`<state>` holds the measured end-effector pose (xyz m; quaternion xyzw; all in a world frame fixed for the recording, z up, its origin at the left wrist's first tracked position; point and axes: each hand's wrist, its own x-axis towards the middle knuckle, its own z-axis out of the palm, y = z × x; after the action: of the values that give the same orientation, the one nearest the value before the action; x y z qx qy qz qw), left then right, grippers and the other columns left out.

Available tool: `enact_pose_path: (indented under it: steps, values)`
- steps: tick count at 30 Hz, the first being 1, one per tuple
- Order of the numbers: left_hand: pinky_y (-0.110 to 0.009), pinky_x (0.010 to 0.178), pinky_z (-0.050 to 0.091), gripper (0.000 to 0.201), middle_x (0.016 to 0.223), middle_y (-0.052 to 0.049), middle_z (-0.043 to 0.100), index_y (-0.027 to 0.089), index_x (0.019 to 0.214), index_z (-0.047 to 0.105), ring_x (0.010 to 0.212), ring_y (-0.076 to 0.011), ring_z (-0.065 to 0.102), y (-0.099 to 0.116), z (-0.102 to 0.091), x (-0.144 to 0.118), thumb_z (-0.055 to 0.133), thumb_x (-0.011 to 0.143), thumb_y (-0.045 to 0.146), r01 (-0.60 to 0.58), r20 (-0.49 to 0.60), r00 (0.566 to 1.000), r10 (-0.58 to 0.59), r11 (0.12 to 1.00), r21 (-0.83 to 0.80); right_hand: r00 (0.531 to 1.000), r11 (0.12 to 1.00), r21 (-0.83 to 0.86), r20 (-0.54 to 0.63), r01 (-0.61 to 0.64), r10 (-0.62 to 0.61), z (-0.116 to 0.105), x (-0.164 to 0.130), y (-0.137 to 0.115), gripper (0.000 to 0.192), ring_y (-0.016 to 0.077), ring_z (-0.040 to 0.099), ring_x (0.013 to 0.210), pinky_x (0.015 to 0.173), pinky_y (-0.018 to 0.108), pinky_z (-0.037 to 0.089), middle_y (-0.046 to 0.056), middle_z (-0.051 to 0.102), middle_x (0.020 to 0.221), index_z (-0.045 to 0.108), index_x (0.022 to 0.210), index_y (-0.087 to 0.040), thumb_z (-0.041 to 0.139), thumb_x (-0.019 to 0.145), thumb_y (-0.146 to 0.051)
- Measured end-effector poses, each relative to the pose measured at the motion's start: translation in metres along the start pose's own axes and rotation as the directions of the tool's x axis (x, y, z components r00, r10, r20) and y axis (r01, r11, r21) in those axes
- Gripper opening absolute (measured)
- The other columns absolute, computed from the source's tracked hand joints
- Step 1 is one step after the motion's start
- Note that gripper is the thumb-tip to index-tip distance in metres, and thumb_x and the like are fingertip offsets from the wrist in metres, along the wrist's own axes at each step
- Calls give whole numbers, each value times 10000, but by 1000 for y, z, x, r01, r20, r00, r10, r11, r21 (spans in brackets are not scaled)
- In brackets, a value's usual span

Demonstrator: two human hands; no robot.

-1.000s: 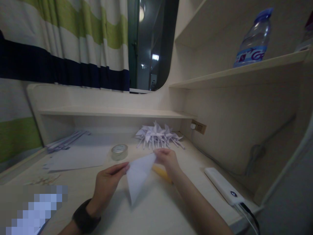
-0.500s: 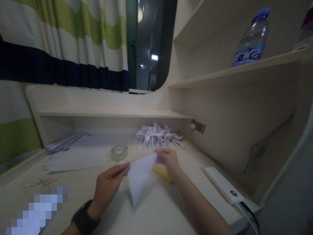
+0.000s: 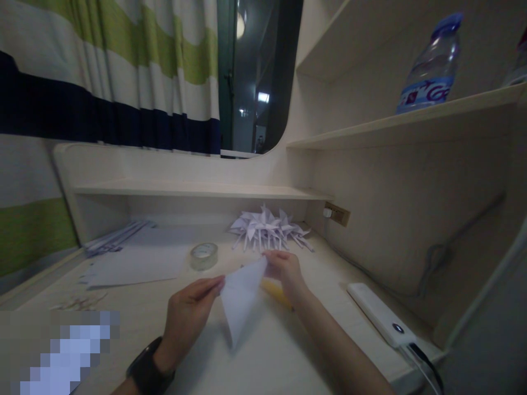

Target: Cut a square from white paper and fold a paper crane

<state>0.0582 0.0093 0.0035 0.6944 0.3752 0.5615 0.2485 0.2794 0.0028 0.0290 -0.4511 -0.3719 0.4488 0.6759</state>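
A folded white sheet of paper (image 3: 244, 296), triangular in outline, hangs above the desk between my two hands, one corner pointing down. My left hand (image 3: 193, 307), with a dark band on its wrist, pinches the paper's left corner. The upper right corner is pinched by my right hand (image 3: 285, 270). Partly behind my right wrist lies a yellow tool (image 3: 275, 292), its kind not clear. A roll of clear tape (image 3: 203, 257) rests just beyond my left hand. Farther back, several white paper pinwheels (image 3: 267, 227) lie in a heap.
White paper sheets (image 3: 138, 260) and thin paper strips (image 3: 117, 237) lie at the back left, small sticks (image 3: 80, 301) nearer. A white power bank (image 3: 381, 315) with cables sits at right. A water bottle (image 3: 430, 71) stands on the upper shelf (image 3: 411, 122).
The whole view has shifted slightly, so everything appears a little farther right. Both hands keep the same hold on the folded paper.
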Motion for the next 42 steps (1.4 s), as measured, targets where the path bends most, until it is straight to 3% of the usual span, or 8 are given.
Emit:
enact_pose_path:
  steps: [7, 15, 19, 22, 25, 30, 35, 42]
  values:
    - [-276, 746, 575, 141, 846, 6, 752, 253, 817, 761, 756, -190, 706, 0, 1, -1, 697, 707, 316, 58, -24, 998, -59, 998, -34, 966, 997, -25, 248, -69, 73, 5, -4, 15, 381, 156, 633, 572, 554, 268, 509, 53, 682, 678, 682, 769, -117, 814, 565, -411]
    - [-295, 728, 584, 195, 798, -19, 755, 215, 834, 761, 707, -209, 713, 1, 7, 0, 724, 682, 332, 257, 27, 966, -255, 957, -136, 983, 998, 42, 179, -46, 38, 7, -5, 19, 315, 177, 638, 604, 616, 299, 509, 80, 694, 694, 695, 700, -97, 845, 522, -310]
    - [-307, 723, 587, 229, 813, -34, 754, 192, 853, 758, 718, -222, 715, 3, 9, -3, 722, 681, 338, 283, 31, 959, -282, 943, -178, 989, 998, 68, 150, 9, -20, 7, -6, 12, 291, 165, 630, 595, 612, 284, 505, 63, 682, 671, 682, 675, -106, 823, 562, -335]
    - [-319, 716, 591, 238, 825, -40, 753, 187, 861, 757, 724, -230, 716, 6, 7, -4, 712, 687, 343, 279, 93, 960, -266, 943, -179, 991, 998, 39, 122, 50, -54, 7, -8, 7, 305, 145, 597, 543, 565, 265, 492, 37, 651, 611, 670, 653, -112, 823, 555, -357]
    - [-333, 770, 577, 212, 848, -36, 751, 204, 841, 761, 772, -236, 715, 10, 4, -2, 698, 706, 355, 211, 113, 973, -200, 973, -89, 991, 997, -7, 112, 79, -78, 7, -9, 3, 333, 132, 570, 516, 542, 258, 480, 20, 628, 582, 668, 651, -117, 830, 530, -382]
    - [-332, 850, 541, 215, 939, -30, 740, 229, 900, 751, 872, -223, 699, 26, 6, 14, 675, 748, 361, -23, 89, 996, 17, 998, 64, 978, 989, -93, 181, 119, -101, 14, -13, -4, 352, 110, 521, 467, 484, 234, 423, 8, 600, 537, 664, 615, -119, 828, 515, -414]
    - [-284, 735, 562, 192, 932, -21, 739, 255, 961, 734, 799, -202, 709, 46, 12, 38, 619, 816, 309, -263, 199, 950, 241, 960, 96, 953, 974, -140, 269, 180, -138, 27, -14, -20, 328, 98, 495, 464, 481, 224, 386, 0, 609, 546, 685, 635, -132, 812, 547, -422]
    - [-249, 704, 539, 174, 912, -3, 746, 273, 935, 741, 781, -181, 704, 68, 8, 60, 608, 830, 237, -388, 88, 919, 385, 921, 21, 897, 928, -194, 378, 317, -227, 39, -3, -65, 282, 140, 559, 573, 583, 259, 432, 16, 656, 650, 713, 696, -155, 792, 598, -408]
